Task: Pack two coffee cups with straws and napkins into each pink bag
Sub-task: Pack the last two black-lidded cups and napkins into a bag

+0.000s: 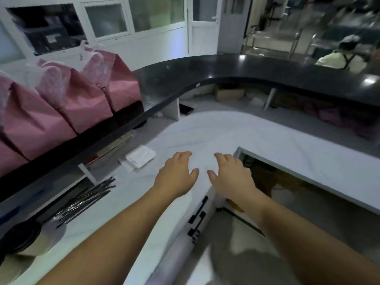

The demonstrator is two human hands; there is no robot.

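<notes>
Several pink paper bags (82,99) stand in a row on the raised black counter (226,73) at the left, with clear plastic showing at their tops. On the white worktop (205,130) below lie a stack of white napkins (139,158) and a bundle of wrapped black straws (86,200). A coffee cup with a dark lid (22,237) sits at the lower left edge. My left hand (176,173) and my right hand (230,175) hover side by side over the worktop, palms down, fingers apart, holding nothing.
A rectangular opening (287,182) in the worktop lies just right of my right hand. A dark phone (186,109) lies under the counter's overhang. A seated person (345,56) is beyond the counter at the far right. Boxes sit on the floor under the counter.
</notes>
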